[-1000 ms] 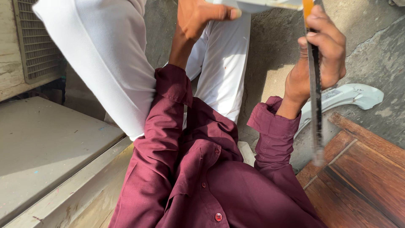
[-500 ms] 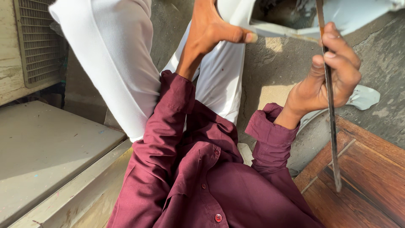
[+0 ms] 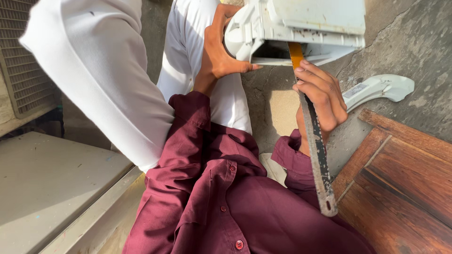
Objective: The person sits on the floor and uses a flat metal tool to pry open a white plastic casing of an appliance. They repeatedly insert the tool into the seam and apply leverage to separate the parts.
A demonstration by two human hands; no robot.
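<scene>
The hacksaw blade (image 3: 314, 141) runs from 12 o'clock, under the white plastic casing (image 3: 301, 23), down to 5 o'clock. At 11 o'clock the left hand (image 3: 219, 47) braces the casing's end, fingers pressed around it, thumb flat underneath. At 2 o'clock the right hand (image 3: 320, 96) has its fingers curled tight about the blade. A loose white plastic piece (image 3: 381, 88) lies at 3 o'clock, above the wooden panel (image 3: 405, 174).
</scene>
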